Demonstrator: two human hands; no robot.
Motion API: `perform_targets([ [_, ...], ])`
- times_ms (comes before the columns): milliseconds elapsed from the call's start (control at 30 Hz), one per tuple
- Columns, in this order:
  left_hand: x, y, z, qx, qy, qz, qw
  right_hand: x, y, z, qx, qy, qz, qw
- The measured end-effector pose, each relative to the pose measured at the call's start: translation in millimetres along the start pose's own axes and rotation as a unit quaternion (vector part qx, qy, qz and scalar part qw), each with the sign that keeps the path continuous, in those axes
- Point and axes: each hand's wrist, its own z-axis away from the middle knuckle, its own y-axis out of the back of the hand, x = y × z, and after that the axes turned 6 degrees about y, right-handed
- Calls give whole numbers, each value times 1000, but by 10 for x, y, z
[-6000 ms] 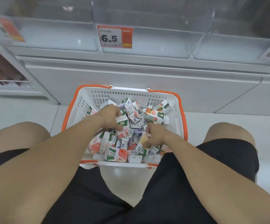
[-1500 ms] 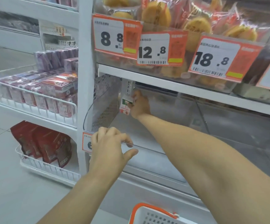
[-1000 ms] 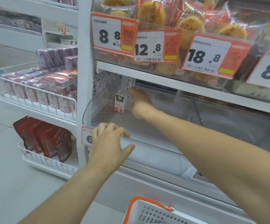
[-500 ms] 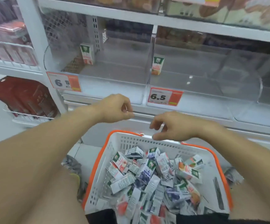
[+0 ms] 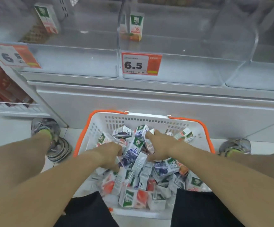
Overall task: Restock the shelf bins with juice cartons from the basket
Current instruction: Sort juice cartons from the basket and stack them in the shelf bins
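Price tag (image 5: 141, 63) fronts the bin (image 5: 170, 76); shoes (image 5: 54, 140) flank the basket (image 5: 90, 131).

Price tag (image 5: 141, 63) on center shelf bin (image 5: 170, 76) reads "6.5" w/ barcode; left tag (image 5: 13, 56) shows "6", rest blurred. Upright carton (image 5: 136, 26) reads "08". Basket carton (image 5: 133, 149) shows "6".

a shop aisle: clear shelf bins (image 5: 70, 63) carry orange price tags (image 5: 141, 63) reading 6.5, and a white shopping basket (image 5: 100, 128) sits on the tiled floor (image 5: 10, 126).
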Motion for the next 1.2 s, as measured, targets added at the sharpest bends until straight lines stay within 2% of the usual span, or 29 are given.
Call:
perform_targets([
  [133, -90, 45, -13, 57, -23, 47, 997, 36, 71, -114, 34, -1, -52, 998],
  [233, -142, 193, -5, 86, -12, 135, 987, 140, 205, -151, 42, -18, -91, 995],
  [333, -197, 189, 4, 48, -17, 107, 993, 250, 369, -127, 56, -34, -153, 986],
  [400, -193, 40, -8, 10, -2, 62, 998, 326, 419, -108, 41, -53, -227, 972],
  [500, -147, -149, -69, 60, -5, 17, 998, 355, 374, -75, -20, -67, -329, 942],
  [633, -210, 2, -44, 71, 30, 84, 994, 263, 196, -28, -70, -59, -347, 933],
  [700, -291, 153, 46, 60, 57, 162, 983, 227, 135, 15, -76, -59, -368, 925],
  [767, -309, 304, 171, 38, 66, 332, 940, 228, 120, 71, -85, -61, -403, 909],
  [833, -253, 451, 336, 6, 57, 508, 859, 245, 145, 133, -95, -57, -438, 892],
  [900, -196, 527, 467, -28, 28, 631, 775, 246, 198, 187, -88, -52, -481, 871],
  [1000, -127, 543, 542, -78, -19, 739, 669, 262, 319, 248, 6, -36, -556, 830],
  [1067, -77, 530, 551, -91, -31, 778, 621, 256, 417, 285, 52, -20, -592, 804],
  [1100, -34, 529, 559, -93, -36, 788, 608, 259, 455, 296, 68, -15, -614, 786],
  [1200, 104, 528, 548, -53, -32, 822, 566, 248, 532, 309, 114, -15, -693, 712],
])
